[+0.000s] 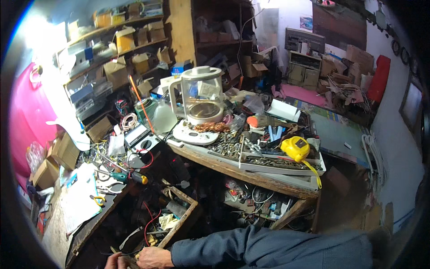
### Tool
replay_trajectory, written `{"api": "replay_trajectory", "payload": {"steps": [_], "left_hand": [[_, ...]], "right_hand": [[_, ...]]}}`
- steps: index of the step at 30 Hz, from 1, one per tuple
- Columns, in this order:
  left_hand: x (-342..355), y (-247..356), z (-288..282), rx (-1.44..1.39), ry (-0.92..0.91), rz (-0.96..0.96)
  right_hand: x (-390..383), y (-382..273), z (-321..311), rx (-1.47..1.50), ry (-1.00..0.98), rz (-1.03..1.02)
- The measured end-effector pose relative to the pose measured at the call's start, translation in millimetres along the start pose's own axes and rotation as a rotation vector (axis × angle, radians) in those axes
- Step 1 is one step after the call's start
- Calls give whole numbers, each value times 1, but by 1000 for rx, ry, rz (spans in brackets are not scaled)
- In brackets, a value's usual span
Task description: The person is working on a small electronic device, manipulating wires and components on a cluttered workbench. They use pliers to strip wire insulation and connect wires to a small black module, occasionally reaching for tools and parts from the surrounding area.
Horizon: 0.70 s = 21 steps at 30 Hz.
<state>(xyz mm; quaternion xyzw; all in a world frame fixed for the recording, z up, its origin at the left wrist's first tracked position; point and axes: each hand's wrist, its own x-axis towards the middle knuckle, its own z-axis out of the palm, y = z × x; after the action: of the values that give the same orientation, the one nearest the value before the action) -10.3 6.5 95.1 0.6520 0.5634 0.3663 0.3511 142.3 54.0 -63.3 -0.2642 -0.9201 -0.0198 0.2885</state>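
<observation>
My right hand: at the lower edge, knuckles up, fingers curled down at the rim of the open wooden drawer; whether the grip is closed on anything I cannot tell.
My left hand: only a sliver shows at the frame's bottom, just beside the right one (grip hidden, so I cannot tell).
Thing in hand: something small and dark between the two hands, near the red wire that loops down into the drawer.
Doing it well: I judge slow fingers are best, keeping the wire free of the drawer's clutter.
In the way: loose parts and paper scraps crowd the drawer; the bench edge overhangs just behind it.
Left of me: a teal-handled screwdriver among cables.
Further: a white tray of screws with a yellow tape measure on it.
Beyond: a glass kettle on its white base.
Far: shelves of cardboard boxes.
</observation>
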Motion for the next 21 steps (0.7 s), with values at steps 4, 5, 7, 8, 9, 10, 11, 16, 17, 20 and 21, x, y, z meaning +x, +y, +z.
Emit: {"api": "replay_trajectory", "payload": {"steps": [4,5,7,8,9,10,11,16,17,20,21], "left_hand": [[15,1,53,201,-127,357],[22,-12,57,186,-132,327],[28,-25,67,-6,-200,226],[28,-28,70,-106,-233,175],[28,-29,72,-133,-230,173],[28,-35,75,-214,-224,165],[29,-39,76,-224,-223,143],[29,-45,83,-99,-224,87],[27,-41,85,-29,-198,93],[27,-48,98,173,-15,193],[25,-39,98,166,-68,155]], "right_hand": [[-8,-9,10,-40,155,-9],[-16,-20,0,-92,-172,33],[-29,-39,-51,-23,217,-22],[-37,-45,-82,-3,103,-12],[-44,-45,-101,21,131,-8],[-50,-45,-114,49,157,0],[-53,-46,-119,79,183,6],[-83,-25,-119,39,233,285],[-89,-15,-120,35,220,319],[-96,-1,-115,46,194,326],[-99,0,-112,21,190,327]]}}
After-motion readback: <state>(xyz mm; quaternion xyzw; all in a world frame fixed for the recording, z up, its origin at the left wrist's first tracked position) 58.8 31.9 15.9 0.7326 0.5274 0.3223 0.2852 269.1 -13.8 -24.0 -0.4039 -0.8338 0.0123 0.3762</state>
